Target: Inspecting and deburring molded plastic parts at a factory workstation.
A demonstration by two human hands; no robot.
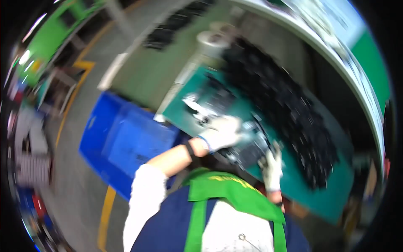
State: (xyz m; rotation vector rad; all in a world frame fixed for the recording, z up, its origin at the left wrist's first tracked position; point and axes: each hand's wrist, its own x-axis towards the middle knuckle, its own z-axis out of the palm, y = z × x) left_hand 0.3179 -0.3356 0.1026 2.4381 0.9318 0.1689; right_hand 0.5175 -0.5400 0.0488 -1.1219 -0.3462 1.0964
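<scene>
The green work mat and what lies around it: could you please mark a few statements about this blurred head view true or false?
1. Both hands, the left hand and the right hand, wear white gloves. True.
2. The heap of small black parts lies on the blue plastic crate. False: it lies on the green work mat.
3. The blue plastic crate sits left of the mat. True.
4. The apron is red. False: the apron is green.

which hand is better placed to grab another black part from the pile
Right, probably. The right hand sits at the near edge of the pile of black parts on the green table. The left hand rests on the metal fixture, farther from it.
</scene>
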